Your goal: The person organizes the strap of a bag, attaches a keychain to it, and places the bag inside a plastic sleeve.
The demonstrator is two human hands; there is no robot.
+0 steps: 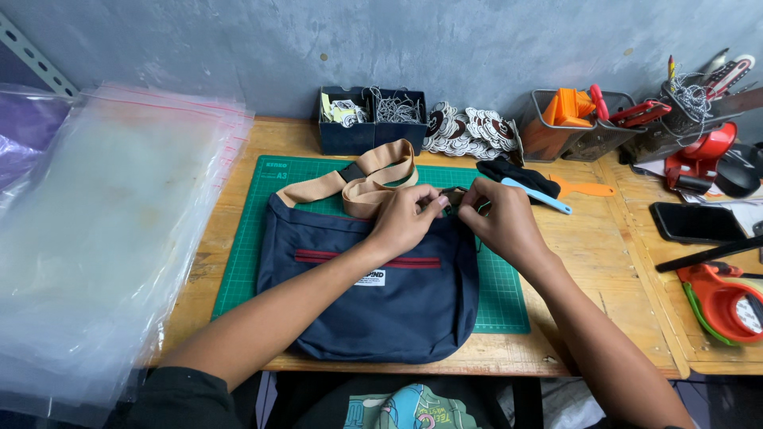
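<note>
Bag [373,298], navy and soft, lies flat on the green cutting mat [246,262] on the bench [604,262]. Left hand [404,220] and right hand [499,222] pinch its top corner buckle [451,199], fingers clenched there. Limp, light fabric; best gripped by the tan strap [373,179].

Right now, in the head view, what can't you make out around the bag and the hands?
- Small dark part at the top edge of the navy bag: covered by the fingers of the left hand and right hand; its kind is unclear.
- Each hand's grip: fingertips curl out of sight.
- Where the tan strap joins the bag on the right: hidden behind the hands.
- Red tape dispenser: cut off by the right edge.
- Round tags by the wall: too small to tell.
</note>
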